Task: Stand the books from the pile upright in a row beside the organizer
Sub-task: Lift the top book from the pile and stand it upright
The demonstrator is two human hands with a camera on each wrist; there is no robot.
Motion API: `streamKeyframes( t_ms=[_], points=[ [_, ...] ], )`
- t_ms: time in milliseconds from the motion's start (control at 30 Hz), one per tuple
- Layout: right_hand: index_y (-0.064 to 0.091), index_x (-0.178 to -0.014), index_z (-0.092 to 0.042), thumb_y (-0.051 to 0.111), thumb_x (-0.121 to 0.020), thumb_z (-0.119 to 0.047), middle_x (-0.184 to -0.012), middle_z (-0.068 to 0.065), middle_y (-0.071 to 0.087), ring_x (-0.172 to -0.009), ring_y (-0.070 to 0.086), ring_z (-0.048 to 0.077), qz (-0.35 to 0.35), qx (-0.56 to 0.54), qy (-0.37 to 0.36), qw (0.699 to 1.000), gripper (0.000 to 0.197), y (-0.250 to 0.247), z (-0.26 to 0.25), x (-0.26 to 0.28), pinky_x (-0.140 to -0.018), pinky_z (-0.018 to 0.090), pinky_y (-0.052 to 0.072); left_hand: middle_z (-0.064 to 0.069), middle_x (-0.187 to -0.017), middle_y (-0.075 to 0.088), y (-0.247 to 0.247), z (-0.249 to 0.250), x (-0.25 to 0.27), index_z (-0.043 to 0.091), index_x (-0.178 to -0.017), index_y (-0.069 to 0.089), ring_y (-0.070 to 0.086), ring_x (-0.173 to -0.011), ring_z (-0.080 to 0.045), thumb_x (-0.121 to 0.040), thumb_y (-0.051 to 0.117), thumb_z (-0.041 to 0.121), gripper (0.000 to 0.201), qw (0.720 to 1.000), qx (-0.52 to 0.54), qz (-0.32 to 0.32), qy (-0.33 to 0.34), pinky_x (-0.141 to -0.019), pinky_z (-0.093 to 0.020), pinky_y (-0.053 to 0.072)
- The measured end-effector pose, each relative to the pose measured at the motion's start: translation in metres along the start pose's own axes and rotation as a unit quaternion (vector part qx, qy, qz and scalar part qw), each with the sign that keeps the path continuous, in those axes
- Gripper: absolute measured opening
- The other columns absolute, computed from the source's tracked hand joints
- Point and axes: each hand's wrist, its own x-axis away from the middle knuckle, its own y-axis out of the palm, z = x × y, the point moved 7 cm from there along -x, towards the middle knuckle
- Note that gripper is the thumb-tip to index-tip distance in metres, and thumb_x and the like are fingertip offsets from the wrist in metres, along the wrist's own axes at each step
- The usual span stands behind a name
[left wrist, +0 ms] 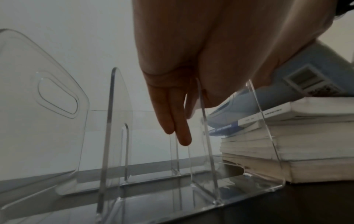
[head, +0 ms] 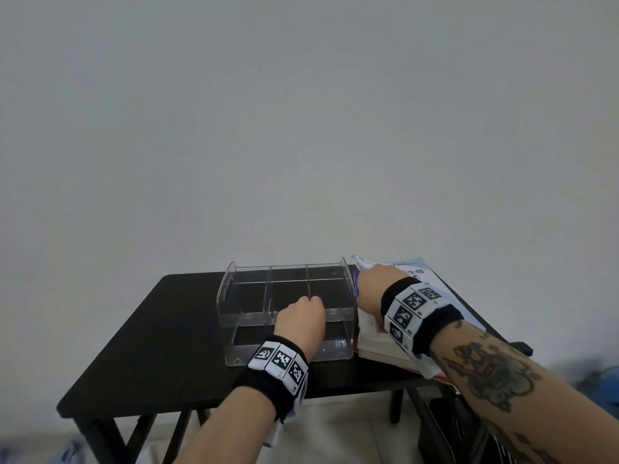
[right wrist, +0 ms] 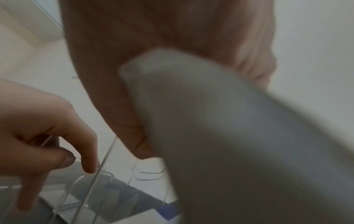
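Observation:
A clear acrylic organizer (head: 225,291) with upright dividers (left wrist: 114,121) stands mid-table. My left hand (head: 301,318) holds the top edge of one divider, fingers (left wrist: 173,118) hanging down one side of it and the thumb on the other. Right against the organizer's right wall lies a flat pile of books (head: 378,346), also seen in the left wrist view (left wrist: 306,144). My right hand (head: 370,286) grips the near-left corner of the top book (head: 432,279), a blue-and-white paperback, which is lifted and tilted off the pile. The right wrist view shows that book (right wrist: 229,136) blurred.
The black table (head: 167,346) stands against a plain pale wall. Bare tabletop lies left of the organizer. The pile reaches the table's right edge. Dark objects (head: 452,430) sit on the floor under the right side, and something blue (head: 603,383) lies at the far right.

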Motion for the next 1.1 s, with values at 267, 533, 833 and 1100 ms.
streamKeyframes(
  t_ms=[267, 533, 833, 1100],
  points=[
    [0.063, -0.092, -0.009, 0.047, -0.089, -0.008, -0.079, 0.005, 0.061, -0.073, 0.063, 0.024, 0.059, -0.032, 0.043, 0.997, 0.016, -0.029, 0.015, 0.007, -0.064, 0.031, 0.051, -0.013, -0.119, 0.059, -0.001, 0.0, 0.003, 0.005, -0.122, 0.051, 0.063, -0.106, -0.032, -0.097, 0.045, 0.004, 0.026, 1.0, 0.014, 0.005, 0.008, -0.08, -0.036, 0.046],
    [0.051, -0.107, 0.0, 0.044, -0.093, -0.016, -0.104, 0.017, 0.062, -0.08, 0.053, 0.029, 0.329, -0.39, 0.165, 0.844, 0.022, -0.102, 0.079, 0.034, -0.065, 0.028, 0.037, -0.013, -0.117, 0.061, -0.003, 0.002, 0.002, 0.005, -0.118, 0.054, 0.064, -0.104, -0.032, -0.098, 0.044, 0.004, 0.023, 1.0, 0.011, 0.015, 0.014, -0.081, -0.036, 0.048],
    [0.056, -0.089, -0.007, 0.053, -0.085, -0.024, -0.083, 0.006, 0.065, -0.074, 0.061, 0.024, 0.401, -0.46, 0.075, 0.789, 0.018, -0.087, 0.052, 0.041, -0.054, 0.024, 0.043, -0.013, -0.114, 0.063, -0.002, 0.0, 0.0, 0.005, -0.116, 0.054, 0.064, -0.102, -0.032, -0.098, 0.044, 0.005, 0.021, 1.0, 0.018, 0.003, 0.008, -0.078, -0.036, 0.046],
    [0.06, -0.089, -0.008, 0.061, -0.09, -0.031, -0.076, 0.001, 0.061, -0.067, 0.055, 0.016, 0.472, -0.504, 0.061, 0.721, 0.022, -0.082, 0.041, 0.063, -0.05, 0.003, 0.037, -0.013, -0.115, 0.061, 0.0, 0.0, -0.001, 0.005, -0.117, 0.053, 0.063, -0.103, -0.032, -0.097, 0.046, 0.006, 0.021, 0.999, 0.031, -0.004, 0.006, -0.081, -0.036, 0.048]
  ],
)
